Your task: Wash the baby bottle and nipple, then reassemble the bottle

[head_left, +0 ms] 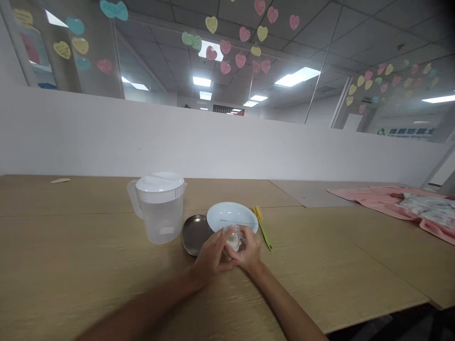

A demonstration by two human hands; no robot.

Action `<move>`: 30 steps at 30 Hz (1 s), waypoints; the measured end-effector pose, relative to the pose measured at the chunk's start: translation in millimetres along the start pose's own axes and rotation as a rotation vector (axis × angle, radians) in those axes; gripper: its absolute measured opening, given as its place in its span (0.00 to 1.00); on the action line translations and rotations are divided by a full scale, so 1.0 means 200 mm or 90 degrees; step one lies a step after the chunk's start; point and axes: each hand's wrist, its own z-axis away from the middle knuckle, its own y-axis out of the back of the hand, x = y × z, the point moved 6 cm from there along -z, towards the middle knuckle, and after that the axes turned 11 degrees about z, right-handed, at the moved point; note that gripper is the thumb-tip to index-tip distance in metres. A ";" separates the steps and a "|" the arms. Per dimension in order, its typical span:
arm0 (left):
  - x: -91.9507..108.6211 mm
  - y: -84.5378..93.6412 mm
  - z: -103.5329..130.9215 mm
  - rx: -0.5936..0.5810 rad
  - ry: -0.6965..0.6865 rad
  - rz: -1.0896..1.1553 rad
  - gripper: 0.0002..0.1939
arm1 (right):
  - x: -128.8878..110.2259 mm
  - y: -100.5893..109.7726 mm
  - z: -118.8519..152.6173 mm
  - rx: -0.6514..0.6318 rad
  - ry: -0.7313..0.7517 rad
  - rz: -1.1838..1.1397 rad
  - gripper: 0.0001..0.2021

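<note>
A small clear, roundish object (232, 238) is held between both hands, in front of a white bowl (231, 213). My left hand (212, 253) has its fingers wrapped round the object from the left. From the right, my right hand (248, 248) grips the same object, its thumb across the near side. Just left of the bowl lies a dark metal tray (195, 234). A brush (263, 228) with a yellow head and green handle rests to the bowl's right. What the clear object is cannot be made out exactly.
A translucent lidded pitcher (161, 213) stands left of the metal tray. On the far right a pink cloth (378, 201) has a patterned cloth on it. A flat pale piece (60, 180) lies at the back left. Behind the wooden table (106, 265) is a white wall (227, 144).
</note>
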 end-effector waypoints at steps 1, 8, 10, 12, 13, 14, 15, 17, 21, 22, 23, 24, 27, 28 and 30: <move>-0.02 -0.02 0.02 -0.001 -0.016 0.000 0.42 | 0.00 0.01 -0.01 -0.004 0.005 -0.015 0.17; -0.10 -0.08 0.07 -0.024 -0.067 -0.030 0.45 | 0.03 0.01 -0.03 -0.055 -0.077 -0.124 0.14; -0.12 -0.09 0.08 -0.039 -0.004 -0.035 0.44 | 0.04 0.00 -0.02 -0.063 -0.099 -0.133 0.14; -0.12 -0.09 0.08 -0.026 0.028 -0.031 0.41 | 0.04 0.01 -0.02 -0.040 -0.081 -0.105 0.15; -0.12 -0.08 0.08 -0.016 0.032 -0.027 0.40 | 0.03 0.02 -0.01 -0.023 -0.061 -0.086 0.16; -0.12 -0.08 0.08 -0.011 0.034 -0.021 0.38 | 0.03 0.02 -0.01 -0.008 -0.041 -0.070 0.17; -0.12 -0.08 0.07 -0.011 0.036 -0.014 0.37 | 0.02 0.02 0.00 0.003 -0.022 -0.061 0.19; -0.11 -0.08 0.07 -0.020 0.044 -0.001 0.35 | 0.02 0.02 0.02 0.003 -0.001 -0.057 0.20; -0.11 -0.08 0.05 -0.057 0.068 -0.001 0.33 | 0.03 0.00 0.04 -0.003 -0.016 -0.062 0.22; -0.10 -0.08 0.04 -0.070 0.070 -0.006 0.33 | 0.05 0.01 0.04 0.016 -0.029 -0.061 0.23; -0.10 -0.08 0.04 -0.079 0.069 -0.012 0.32 | 0.06 0.02 0.04 0.043 -0.037 -0.060 0.24; -0.10 -0.09 0.03 -0.086 0.064 -0.018 0.31 | 0.06 0.03 0.04 0.073 -0.037 -0.060 0.25; -0.08 -0.09 0.03 -0.074 0.015 -0.028 0.29 | 0.07 0.04 0.05 0.125 0.016 -0.076 0.26; -0.07 -0.09 0.03 -0.071 -0.005 -0.026 0.29 | 0.07 0.04 0.06 0.128 0.033 -0.085 0.26; -0.07 -0.10 0.03 -0.069 -0.016 -0.020 0.29 | 0.09 0.04 0.07 0.133 0.029 -0.107 0.28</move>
